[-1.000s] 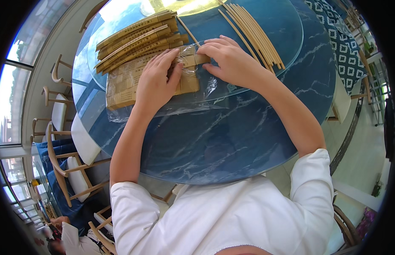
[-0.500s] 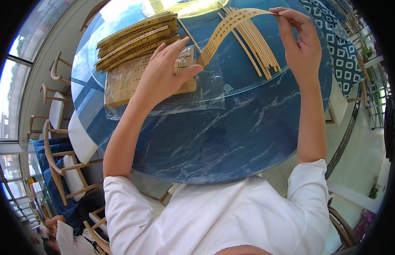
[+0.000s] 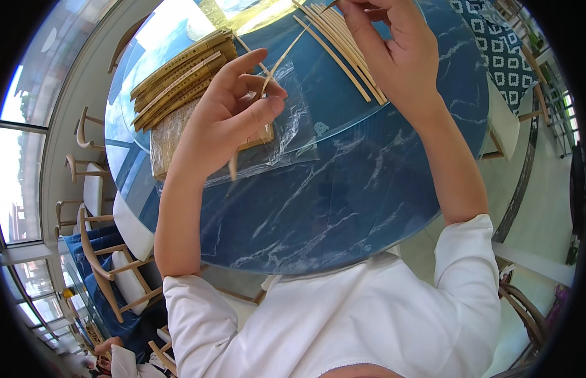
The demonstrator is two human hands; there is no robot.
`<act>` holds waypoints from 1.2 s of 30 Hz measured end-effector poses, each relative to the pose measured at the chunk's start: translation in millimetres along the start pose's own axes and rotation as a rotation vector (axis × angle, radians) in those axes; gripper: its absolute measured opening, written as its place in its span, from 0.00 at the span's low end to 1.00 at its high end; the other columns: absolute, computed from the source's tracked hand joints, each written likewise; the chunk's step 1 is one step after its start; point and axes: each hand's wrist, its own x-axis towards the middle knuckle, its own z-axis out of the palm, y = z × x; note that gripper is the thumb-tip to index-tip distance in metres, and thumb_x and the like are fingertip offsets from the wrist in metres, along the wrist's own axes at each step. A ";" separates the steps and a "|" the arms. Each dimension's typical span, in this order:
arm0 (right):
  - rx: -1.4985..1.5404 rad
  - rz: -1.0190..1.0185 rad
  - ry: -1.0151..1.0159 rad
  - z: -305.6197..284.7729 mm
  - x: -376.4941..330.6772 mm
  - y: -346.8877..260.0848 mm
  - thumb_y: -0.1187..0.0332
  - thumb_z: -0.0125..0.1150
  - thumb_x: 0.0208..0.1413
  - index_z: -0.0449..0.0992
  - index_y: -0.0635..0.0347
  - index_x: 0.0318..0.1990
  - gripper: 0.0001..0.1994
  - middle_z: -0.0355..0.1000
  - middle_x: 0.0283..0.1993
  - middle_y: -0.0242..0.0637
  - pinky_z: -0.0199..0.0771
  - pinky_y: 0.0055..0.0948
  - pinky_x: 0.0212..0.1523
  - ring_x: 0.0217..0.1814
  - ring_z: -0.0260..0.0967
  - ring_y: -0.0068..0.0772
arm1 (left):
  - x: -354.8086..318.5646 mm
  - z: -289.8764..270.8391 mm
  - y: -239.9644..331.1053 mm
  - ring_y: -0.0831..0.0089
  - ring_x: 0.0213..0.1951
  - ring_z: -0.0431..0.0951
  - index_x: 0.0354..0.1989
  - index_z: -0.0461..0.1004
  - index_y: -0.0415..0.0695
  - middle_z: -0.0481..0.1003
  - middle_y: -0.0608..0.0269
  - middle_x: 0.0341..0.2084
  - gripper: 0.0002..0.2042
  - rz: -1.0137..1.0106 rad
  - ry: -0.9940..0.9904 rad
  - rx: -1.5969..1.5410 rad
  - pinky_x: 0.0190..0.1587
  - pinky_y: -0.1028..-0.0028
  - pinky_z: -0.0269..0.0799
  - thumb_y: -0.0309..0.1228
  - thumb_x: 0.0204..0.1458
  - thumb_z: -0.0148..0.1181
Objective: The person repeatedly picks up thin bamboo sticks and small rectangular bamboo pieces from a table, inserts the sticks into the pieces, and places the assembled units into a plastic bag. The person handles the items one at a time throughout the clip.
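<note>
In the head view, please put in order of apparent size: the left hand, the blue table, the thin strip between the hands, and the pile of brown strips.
Largest: blue table
Then left hand and pile of brown strips: too alike to rank; hand looks nearer
Smallest: thin strip

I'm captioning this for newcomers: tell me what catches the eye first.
First, the thin tan strip slanting up from the left hand toward the right hand, above the blue marbled table. Next, the pale sticks at top centre, and the golden-brown pile to their left.
</note>
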 end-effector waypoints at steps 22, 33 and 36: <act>-0.177 -0.003 -0.439 5.9 -72.8 39.6 0.72 0.70 0.63 0.77 0.58 0.49 0.10 0.78 0.61 0.39 0.81 0.42 0.61 0.63 0.78 0.48 | 52.3 40.5 -64.7 0.54 0.50 0.83 0.59 0.79 0.43 0.83 0.55 0.46 0.20 0.310 0.084 0.736 0.78 0.51 0.58 0.38 0.62 0.71; -0.515 0.124 -0.523 1.0 -84.3 41.9 0.65 0.72 0.61 0.81 0.63 0.36 0.10 0.76 0.67 0.48 0.65 0.46 0.76 0.79 0.65 0.52 | 53.9 37.6 -66.9 0.71 0.49 0.85 0.62 0.78 0.39 0.85 0.60 0.45 0.16 0.100 0.119 0.451 0.51 0.70 0.78 0.36 0.74 0.58; -0.499 0.125 -0.440 2.0 -86.5 47.6 0.65 0.71 0.61 0.82 0.64 0.39 0.10 0.81 0.58 0.48 0.69 0.47 0.73 0.73 0.71 0.52 | 53.0 40.2 -63.3 0.73 0.49 0.85 0.63 0.78 0.38 0.86 0.61 0.46 0.17 -0.027 0.128 0.264 0.53 0.71 0.78 0.37 0.76 0.55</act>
